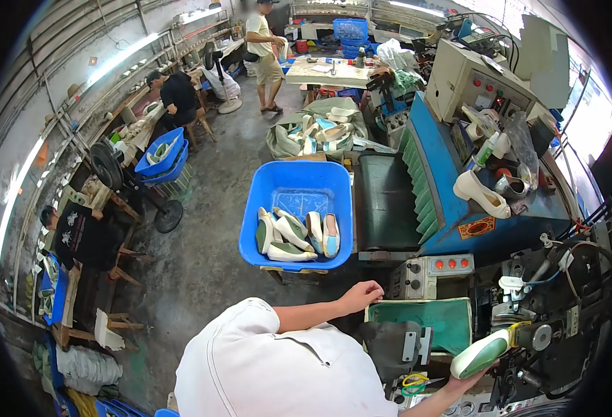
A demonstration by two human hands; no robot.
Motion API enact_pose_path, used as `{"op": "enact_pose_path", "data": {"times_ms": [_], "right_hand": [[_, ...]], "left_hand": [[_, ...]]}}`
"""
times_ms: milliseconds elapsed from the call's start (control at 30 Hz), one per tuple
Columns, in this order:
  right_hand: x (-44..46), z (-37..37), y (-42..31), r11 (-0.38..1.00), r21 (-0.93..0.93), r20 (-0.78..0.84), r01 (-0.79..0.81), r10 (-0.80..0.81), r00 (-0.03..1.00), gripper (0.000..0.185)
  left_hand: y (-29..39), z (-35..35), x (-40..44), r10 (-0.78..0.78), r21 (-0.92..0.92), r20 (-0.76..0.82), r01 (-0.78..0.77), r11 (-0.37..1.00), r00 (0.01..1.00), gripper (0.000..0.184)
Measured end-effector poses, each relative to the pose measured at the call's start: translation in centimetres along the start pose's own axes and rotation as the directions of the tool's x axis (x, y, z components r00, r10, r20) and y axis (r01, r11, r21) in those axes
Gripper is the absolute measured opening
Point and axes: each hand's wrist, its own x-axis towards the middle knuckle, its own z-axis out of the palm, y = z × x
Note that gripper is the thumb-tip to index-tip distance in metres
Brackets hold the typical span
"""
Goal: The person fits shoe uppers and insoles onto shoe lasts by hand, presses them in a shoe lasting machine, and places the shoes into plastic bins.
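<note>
A white shoe with a pale green sole (pixel 482 356) is in my right hand (pixel 467 383), which grips it from below. One end of the shoe meets the round metal head of a machine (pixel 539 337) at the right. My left hand (pixel 363 297) is beside the corner of a green-lined tray (pixel 427 316), near a control box with red buttons (pixel 452 264). Its fingers are curled together, and I see nothing in them. A blue tub (pixel 249 215) holds several white, green and light-blue shoes (pixel 292 240) ahead of me.
A white heeled shoe (pixel 482 194) stands on the blue machine (pixel 452 229) at the right. Behind the tub are a dark conveyor belt (pixel 387 201) and a sack of shoes (pixel 320 132). Two people sit at the left bench; another person (pixel 264 55) stands at the back.
</note>
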Motion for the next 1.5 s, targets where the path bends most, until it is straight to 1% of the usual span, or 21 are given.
{"op": "enact_pose_path", "data": {"times_ms": [33,67,100,233,300,367,400,433,467,500,567,633,733,867,967,1067,1100,1200,1300,1433,1500], "right_hand": [[-0.6,0.4,-0.9,1.0,-0.002,0.01,0.001,-0.001,1.0,0.092],[-0.5,1.9,-4.0,0.913,0.268,-0.021,-0.307,0.324,0.946,0.091],[-0.5,2.4,-5.6,0.667,0.514,0.038,-0.539,0.611,0.791,0.09],[-2.4,5.6,-9.0,0.533,0.497,0.101,-0.684,0.748,0.656,0.087],[-3.2,6.6,-9.9,0.371,0.574,0.23,-0.73,0.782,0.579,0.08],[-4.3,8.5,-11.3,0.593,0.502,0.246,-0.629,0.6,0.761,0.062],[-4.9,8.7,-11.9,0.612,0.446,0.233,-0.653,0.624,0.745,0.052],[-5.6,8.1,-10.9,0.865,0.169,0.205,-0.473,0.438,0.875,0.043],[-5.1,9.0,-14.2,0.876,-0.08,0.184,-0.476,0.482,0.857,0.033],[-5.5,10.1,-15.1,0.843,0.0,0.14,-0.538,0.533,0.834,0.029],[-6.3,11.8,-15.4,0.914,0.125,0.102,-0.385,0.374,0.922,0.039],[-7.2,12.9,-17.1,0.931,0.16,0.05,-0.328,0.324,0.945,0.051],[-8.9,13.8,-17.3,0.96,-0.003,-0.077,-0.281,0.28,0.957,0.057],[-10.8,13.7,-16.4,0.964,-0.035,-0.111,-0.263,0.258,0.96,0.064],[-11.6,13.6,-16.3,0.964,0.107,-0.09,-0.244,0.253,0.963,0.056],[-11.7,10.4,-18.3,0.908,-0.16,-0.024,-0.388,0.389,0.921,0.049],[-11.1,9.6,-19.9,0.946,-0.102,-0.039,-0.309,0.306,0.951,0.046],[-8.2,8.6,-24.4,0.98,-0.19,-0.026,-0.055,0.051,0.998,0.046],[-6.6,7.4,-26.7,0.945,-0.323,0.158,0.051,0.001,0.987,0.05],[-7.1,5.9,-28.5,0.942,-0.315,0.2,-0.117,0.186,0.962,0.049],[-7.4,5.9,-28.8,0.911,-0.398,0.176,-0.106,0.189,0.966,0.05]], "left_hand": [[0.4,0.3,0.4,0.027,0.023,0.01,-0.027,0.999,1.0,0.019],[1.3,0.8,0.6,0.052,0.045,0.02,-0.053,0.998,0.998,0.019],[2.4,1.5,0.8,0.075,0.066,0.032,-0.077,0.995,0.997,0.019],[9.1,5.5,1.7,0.238,0.207,0.205,-0.28,0.937,0.949,0.021],[13.1,7.9,1.4,0.296,0.232,0.294,-0.368,0.9,0.909,0.023],[16.2,9.9,1.4,0.361,0.22,0.38,-0.462,0.859,0.852,0.029],[17.1,11.1,1.2,0.404,0.271,0.409,-0.531,0.803,0.818,0.031],[17.7,12.2,1.3,0.434,0.251,0.431,-0.567,0.785,0.791,0.033],[17.9,13.0,1.7,0.317,0.158,0.482,-0.437,0.886,0.817,0.045],[18.1,13.7,1.9,0.374,0.082,0.524,-0.482,0.872,0.765,0.056],[19.4,14.9,1.0,0.386,0.016,0.569,-0.48,0.877,0.726,0.071],[19.1,15.5,0.1,0.388,-0.052,0.602,-0.451,0.891,0.698,0.073],[17.3,15.7,-0.2,0.45,-0.083,0.568,-0.496,0.864,0.689,0.074],[15.7,16.3,-1.1,0.525,-0.173,0.553,-0.527,0.832,0.647,0.071],[15.3,16.7,-1.7,0.555,-0.225,0.556,-0.531,0.817,0.619,0.069],[14.5,16.2,-1.5,0.583,-0.254,0.576,-0.553,0.794,0.573,0.07],[14.5,16.6,-1.2,0.601,-0.285,0.59,-0.556,0.78,0.539,0.071],[14.8,17.8,-2.0,0.665,-0.244,0.588,-0.683,0.689,0.46,0.067],[14.5,19.2,-3.6,0.697,-0.192,0.578,-0.76,0.621,0.424,0.051],[14.1,20.6,-4.4,0.764,-0.194,0.545,-0.835,0.515,0.345,0.048],[13.7,20.9,-4.8,0.78,-0.179,0.536,-0.859,0.48,0.324,0.047]]}}
